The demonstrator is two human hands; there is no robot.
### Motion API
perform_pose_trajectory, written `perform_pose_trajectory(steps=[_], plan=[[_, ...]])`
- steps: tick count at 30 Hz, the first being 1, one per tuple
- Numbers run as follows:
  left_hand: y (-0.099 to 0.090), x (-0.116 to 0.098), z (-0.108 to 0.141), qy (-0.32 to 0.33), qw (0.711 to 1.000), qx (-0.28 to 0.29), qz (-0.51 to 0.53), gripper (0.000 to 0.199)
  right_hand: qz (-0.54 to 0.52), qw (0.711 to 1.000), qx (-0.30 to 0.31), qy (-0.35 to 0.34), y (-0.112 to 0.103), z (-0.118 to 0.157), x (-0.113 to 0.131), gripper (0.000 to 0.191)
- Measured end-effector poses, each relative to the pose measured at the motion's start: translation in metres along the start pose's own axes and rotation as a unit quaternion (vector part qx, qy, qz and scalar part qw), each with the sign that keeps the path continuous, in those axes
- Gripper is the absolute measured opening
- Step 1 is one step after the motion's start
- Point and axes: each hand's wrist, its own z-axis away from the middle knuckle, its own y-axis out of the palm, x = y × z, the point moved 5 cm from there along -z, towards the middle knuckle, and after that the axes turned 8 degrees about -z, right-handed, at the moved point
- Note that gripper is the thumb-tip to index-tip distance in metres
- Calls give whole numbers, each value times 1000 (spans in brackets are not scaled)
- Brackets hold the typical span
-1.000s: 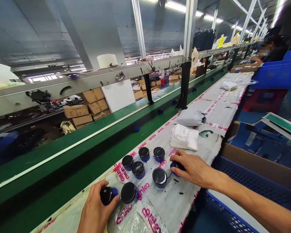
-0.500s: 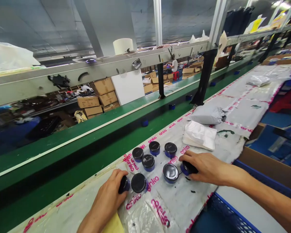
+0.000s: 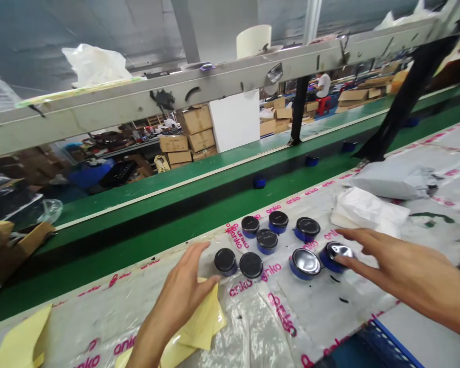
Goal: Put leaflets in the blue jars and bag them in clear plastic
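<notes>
The left hand (image 3: 180, 306) lies open, gripping nothing, its thumb over a yellow cloth (image 3: 205, 327) and its fingertips just beside a black-lidded jar (image 3: 225, 261). The right hand (image 3: 402, 266) is open too, fingers spread, resting lightly on a shiny-lidded jar (image 3: 335, 257) without closing around it. Six more jars (image 3: 267, 241) stand upright between the hands on printed plastic film (image 3: 253, 327), with a white bag (image 3: 368, 212) just beyond them to the right.
</notes>
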Motion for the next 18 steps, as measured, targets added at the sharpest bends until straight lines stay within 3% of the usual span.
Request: perform_pose_trajectory(steps=[3,6,10,14,18], plan=[[-16,25,33,-78,993,-93,-10,43,-132,990,-8,-52,11,22,52,37],[-1,49,58,-117,987,-103,-32,51,-208,963,89,-145,54,37,124,30],[21,65,74,-116,986,-115,-18,55,-220,941,126,-226,105,38,196,37],[21,65,80,-143,979,-140,35,49,-183,947,123,-234,136,28,223,43],[17,56,84,-202,968,-112,102,45,-238,943,135,-187,146,21,221,40]])
